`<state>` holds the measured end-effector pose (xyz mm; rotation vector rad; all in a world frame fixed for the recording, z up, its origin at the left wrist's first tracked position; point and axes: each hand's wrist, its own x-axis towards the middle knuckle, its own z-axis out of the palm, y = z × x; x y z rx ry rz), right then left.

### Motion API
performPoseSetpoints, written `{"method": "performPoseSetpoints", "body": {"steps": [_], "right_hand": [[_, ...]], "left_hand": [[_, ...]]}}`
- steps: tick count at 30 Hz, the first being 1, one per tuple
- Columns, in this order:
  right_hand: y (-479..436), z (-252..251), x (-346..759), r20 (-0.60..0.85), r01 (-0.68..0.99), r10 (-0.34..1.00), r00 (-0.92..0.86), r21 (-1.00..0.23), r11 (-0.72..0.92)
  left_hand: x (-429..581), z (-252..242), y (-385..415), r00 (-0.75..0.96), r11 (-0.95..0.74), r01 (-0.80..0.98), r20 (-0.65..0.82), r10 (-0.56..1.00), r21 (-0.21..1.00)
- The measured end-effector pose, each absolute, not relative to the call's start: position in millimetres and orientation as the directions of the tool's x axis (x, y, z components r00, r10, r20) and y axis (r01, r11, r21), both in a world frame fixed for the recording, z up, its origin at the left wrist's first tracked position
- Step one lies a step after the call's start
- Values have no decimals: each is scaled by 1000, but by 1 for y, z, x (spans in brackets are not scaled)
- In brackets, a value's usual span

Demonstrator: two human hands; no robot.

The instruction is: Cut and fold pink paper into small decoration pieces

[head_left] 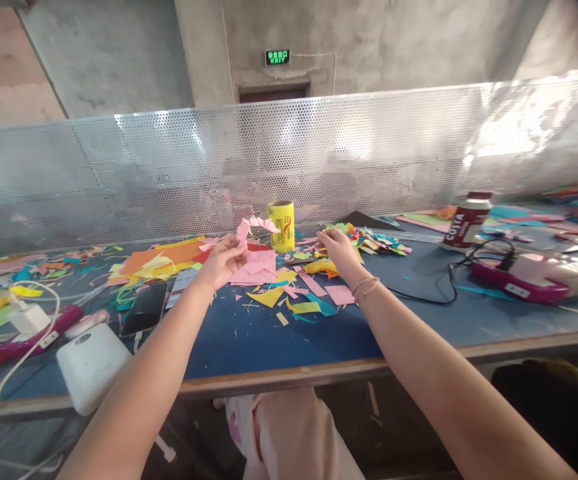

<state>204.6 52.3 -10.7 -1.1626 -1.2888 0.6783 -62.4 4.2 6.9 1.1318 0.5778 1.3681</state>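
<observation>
My left hand [223,260] is closed on a curled pink paper strip [256,227], folded or wrinkled along its length, which arches above the table. Under it lie pink paper sheets [256,268]. Just behind the strip's free end stands a yellow cylindrical container [283,227] with printing on it. To the right of the container, my right hand [339,250] has its fingers pinched together over coloured scraps; whatever is between the fingertips is too small to tell. A yellow-orange paper piece [320,268] lies by that hand.
Paper scraps cover much of the blue table [279,347]. A phone [145,310], a white power bank or charger [93,367] and cables sit at left. At right are a Costa bottle [467,222] and a purple power strip [519,281]. A perforated screen [169,173] runs behind.
</observation>
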Motion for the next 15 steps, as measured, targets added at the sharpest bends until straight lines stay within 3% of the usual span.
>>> {"method": "performPoseSetpoints", "body": {"steps": [3,6,10,12,15], "right_hand": [[51,-14,202,381,295,909,171,-900,321],[47,-14,200,391,444,917,78,-837,319],[37,-7,202,373,776,918,-134,-537,331],[31,-2,208,254,848,934,-253,-407,340],[26,4,222,-50,883,918,-393,-300,362]], "left_hand": [[-66,6,1,331,-38,-395,181,926,918],[-73,0,3,454,117,-159,-32,890,980],[-83,-7,6,477,196,276,-311,822,941],[-86,-9,7,476,181,372,-354,805,911],[-90,-8,7,467,142,421,-348,813,896]]}}
